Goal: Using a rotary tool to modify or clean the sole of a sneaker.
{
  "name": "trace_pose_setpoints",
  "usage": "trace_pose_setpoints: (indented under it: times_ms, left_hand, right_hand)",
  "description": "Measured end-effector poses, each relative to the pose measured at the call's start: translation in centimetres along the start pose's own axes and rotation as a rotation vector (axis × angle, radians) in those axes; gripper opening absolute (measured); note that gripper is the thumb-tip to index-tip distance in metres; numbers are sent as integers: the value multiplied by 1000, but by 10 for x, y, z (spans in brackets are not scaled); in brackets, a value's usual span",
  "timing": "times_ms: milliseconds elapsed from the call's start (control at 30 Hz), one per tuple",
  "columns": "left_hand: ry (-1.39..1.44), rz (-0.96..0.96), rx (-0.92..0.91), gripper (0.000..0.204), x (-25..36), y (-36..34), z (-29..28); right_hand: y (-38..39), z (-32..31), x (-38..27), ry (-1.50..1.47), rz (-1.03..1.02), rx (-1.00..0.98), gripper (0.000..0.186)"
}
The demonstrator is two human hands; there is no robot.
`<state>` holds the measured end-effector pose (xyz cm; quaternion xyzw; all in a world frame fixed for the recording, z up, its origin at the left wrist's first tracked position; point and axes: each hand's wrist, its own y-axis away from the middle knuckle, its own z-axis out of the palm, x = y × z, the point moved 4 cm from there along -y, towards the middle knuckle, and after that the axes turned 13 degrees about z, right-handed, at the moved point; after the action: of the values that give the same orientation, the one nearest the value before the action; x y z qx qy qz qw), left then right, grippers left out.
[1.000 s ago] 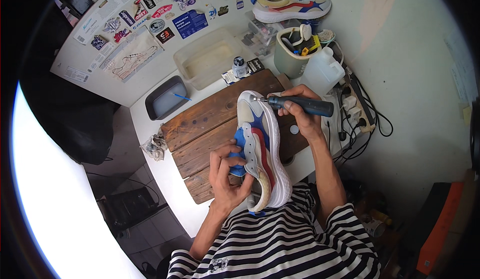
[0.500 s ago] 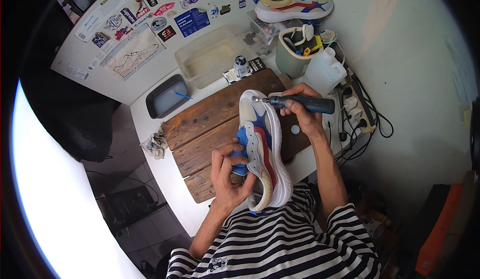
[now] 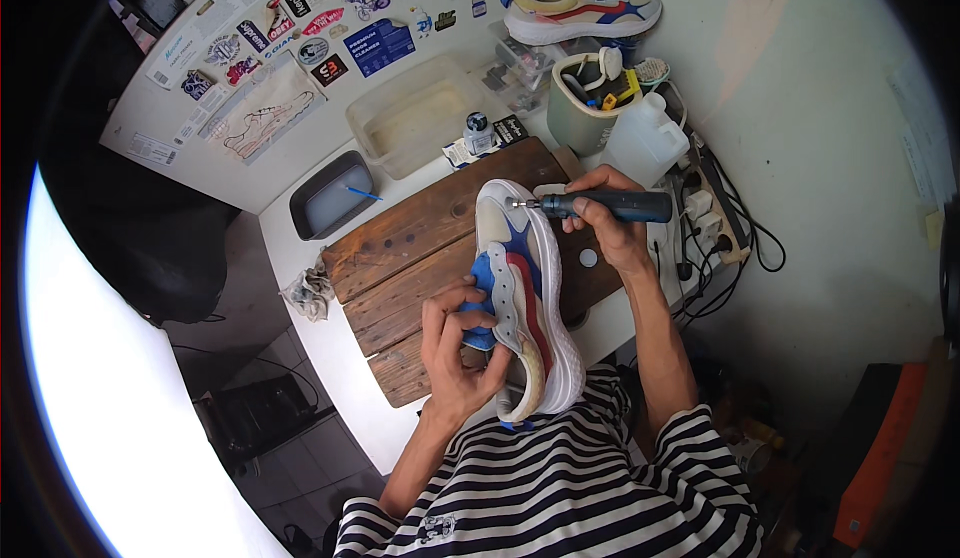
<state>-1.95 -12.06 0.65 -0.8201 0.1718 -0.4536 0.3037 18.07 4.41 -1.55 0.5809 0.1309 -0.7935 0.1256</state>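
Observation:
A white, cream, blue and red sneaker (image 3: pixel 527 298) lies lengthwise over the wooden board (image 3: pixel 400 258), toe pointing away from me, heel near my shirt. My left hand (image 3: pixel 455 353) grips it by the blue tongue and lacing side, fingers bent around them. My right hand (image 3: pixel 610 220) is wrapped around a dark rotary tool (image 3: pixel 640 207), held sideways with its metal tip at the pale toe area of the shoe. A small white disc (image 3: pixel 588 257) lies on the board right of the shoe.
Behind are a grey tray (image 3: pixel 331 196), translucent tub (image 3: pixel 400 123), small bottle (image 3: pixel 478 136), tool bucket (image 3: pixel 580 118), jug (image 3: pixel 650 148) and second sneaker (image 3: pixel 582 13). Power strip and cables (image 3: pixel 720 228) sit right; a crumpled rag (image 3: pixel 308 293) left; a bright panel (image 3: pixel 100 378) at far left.
The rotary tool and my right hand have shifted slightly rightward, with the tip still at the toe area. My left hand keeps the same grip.

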Motion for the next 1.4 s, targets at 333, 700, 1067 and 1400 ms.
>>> trace_pose_setpoints:
  times_ms: [333,700,1067,1400]
  left_hand:
    - [-13,0,4,26,0,0,1]
    - [-202,726,-168,22,2,41,-5]
    - [-354,721,-606,69,-1,61,-2]
    - [66,122,-264,66,68,-73,-80]
  right_hand:
    - [19,-10,11,-105,45,-1,19]
    - [86,-5,44,-667,42,133,29]
    - [132,16,77,-934,142,152,36]
    - [115,25,8,-939,6,-248,33]
